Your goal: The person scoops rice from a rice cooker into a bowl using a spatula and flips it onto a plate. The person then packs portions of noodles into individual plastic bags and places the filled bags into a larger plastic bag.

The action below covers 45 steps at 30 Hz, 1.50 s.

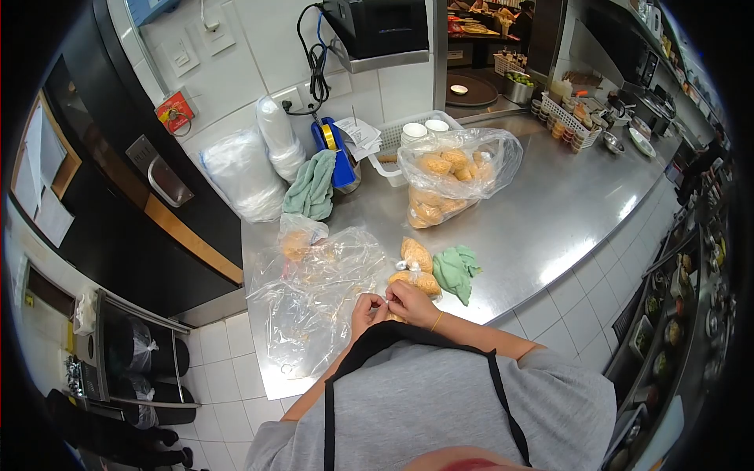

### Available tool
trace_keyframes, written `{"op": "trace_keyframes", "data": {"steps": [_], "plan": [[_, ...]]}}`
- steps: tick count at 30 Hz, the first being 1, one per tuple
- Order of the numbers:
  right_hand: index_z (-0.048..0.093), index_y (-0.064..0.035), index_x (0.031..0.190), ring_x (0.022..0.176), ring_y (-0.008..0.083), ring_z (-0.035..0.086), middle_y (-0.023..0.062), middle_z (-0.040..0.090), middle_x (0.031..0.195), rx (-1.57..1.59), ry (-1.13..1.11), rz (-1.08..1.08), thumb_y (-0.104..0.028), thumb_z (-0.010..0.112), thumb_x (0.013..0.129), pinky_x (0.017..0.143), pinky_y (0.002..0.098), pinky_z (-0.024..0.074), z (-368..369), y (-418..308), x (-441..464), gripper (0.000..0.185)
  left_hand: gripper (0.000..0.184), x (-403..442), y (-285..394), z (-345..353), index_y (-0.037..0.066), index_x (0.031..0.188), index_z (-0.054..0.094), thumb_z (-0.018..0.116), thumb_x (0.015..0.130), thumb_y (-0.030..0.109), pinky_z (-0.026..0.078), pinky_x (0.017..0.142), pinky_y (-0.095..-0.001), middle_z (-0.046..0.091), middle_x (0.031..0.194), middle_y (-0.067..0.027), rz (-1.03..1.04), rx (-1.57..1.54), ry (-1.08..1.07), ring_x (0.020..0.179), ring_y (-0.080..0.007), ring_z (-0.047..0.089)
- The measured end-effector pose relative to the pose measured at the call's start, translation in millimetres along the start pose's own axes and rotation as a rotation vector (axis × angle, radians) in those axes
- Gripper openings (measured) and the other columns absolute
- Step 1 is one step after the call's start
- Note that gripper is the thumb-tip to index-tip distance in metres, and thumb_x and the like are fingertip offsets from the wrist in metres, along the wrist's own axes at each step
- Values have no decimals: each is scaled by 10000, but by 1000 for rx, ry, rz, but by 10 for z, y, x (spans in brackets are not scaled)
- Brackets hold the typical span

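Note:
Close to my body at the counter's near edge, my left hand [367, 313] and my right hand [411, 304] meet with fingers pinched on the top of a small bag of orange-brown food [396, 317], mostly hidden below them. Just beyond lie two similar filled bags, one [416, 254] behind the other [422, 282]. A green cloth [456, 272] is crumpled to their right. Left of my hands, a large clear plastic sheet or bag [314, 302] is spread out, with another small filled bag [296, 242] at its far end.
On the steel counter [542, 212], a big clear bag of small filled bags [452, 184] stands before a white basket [389, 140]. Plastic rolls [243, 174], a grey-green cloth [312, 187] and a blue dispenser [342, 169] stand by the wall. A person [110, 439] is at lower left.

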State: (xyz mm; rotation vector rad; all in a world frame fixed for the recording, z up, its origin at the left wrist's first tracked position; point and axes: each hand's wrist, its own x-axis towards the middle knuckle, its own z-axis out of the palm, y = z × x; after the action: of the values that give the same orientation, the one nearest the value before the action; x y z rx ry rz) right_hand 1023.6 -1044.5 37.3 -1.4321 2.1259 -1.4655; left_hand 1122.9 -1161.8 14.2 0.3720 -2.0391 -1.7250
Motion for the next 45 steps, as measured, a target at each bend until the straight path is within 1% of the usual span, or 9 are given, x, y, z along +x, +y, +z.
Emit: {"op": "trace_keyframes", "data": {"steps": [3,5,11,17,30,33,35,40,45], "plan": [[487,-20,839,678,217,518,105,484,782,4,-4,-15,-77,563,769,605,308,425,-7,-16,-16,119,63,18,-87,-3,-7,833,513,564,810,21,430,664,-203,483,824,-35,37,-28,12,739,-101,497],[488,-19,842,685,215,517,104,483,785,13,-12,-17,-70,559,771,608,306,423,-56,-61,-14,112,83,51,-129,-76,11,886,525,568,824,45,418,647,-185,509,807,-15,-343,-525,-67,705,-74,497],[485,-24,847,756,268,496,115,476,792,-52,-88,-109,-100,549,773,662,344,402,-100,-41,-10,124,134,216,198,-229,15,962,540,555,840,69,441,597,-185,549,810,-16,-511,-401,-311,685,-49,512],[490,-28,869,823,282,489,116,475,833,-130,-76,-181,-98,548,777,712,353,405,-188,-92,33,130,127,221,219,-181,30,947,547,565,826,64,463,573,-183,556,816,-6,-603,-517,-206,679,-46,518],[419,-92,1180,909,322,477,142,496,958,-202,-170,-144,-275,696,663,823,410,365,-163,-91,-148,614,136,210,51,-142,29,955,548,559,821,50,477,640,-181,567,836,-12,-558,-604,-106,712,-59,552],[437,-97,1161,917,317,474,141,491,954,-267,-61,-160,-277,695,662,829,406,363,-197,-48,-164,590,189,305,135,-143,25,991,542,583,807,46,478,691,-207,556,919,-32,-525,-464,-217,813,-91,552],[450,-102,1148,926,315,470,140,485,959,-310,33,-171,-277,696,660,833,405,363,-215,8,-174,574,265,408,304,-198,32,1031,531,613,779,36,460,767,-248,515,1039,-53,106,-1,-217,945,-135,516],[484,-121,1127,1052,318,421,145,411,1162,-502,245,30,-263,733,622,874,405,351,-459,58,-143,580,333,987,1001,-847,36,1058,511,637,753,71,392,868,-309,444,1142,-84,316,205,219,1069,-207,442],[475,-128,1159,1141,328,362,139,345,1277,-516,273,-7,-277,743,622,916,421,325,-579,-17,-188,619,514,1540,415,-1525,26,1118,496,700,708,261,340,924,-410,403,1195,-169,402,832,613,1120,-325,391]]}}
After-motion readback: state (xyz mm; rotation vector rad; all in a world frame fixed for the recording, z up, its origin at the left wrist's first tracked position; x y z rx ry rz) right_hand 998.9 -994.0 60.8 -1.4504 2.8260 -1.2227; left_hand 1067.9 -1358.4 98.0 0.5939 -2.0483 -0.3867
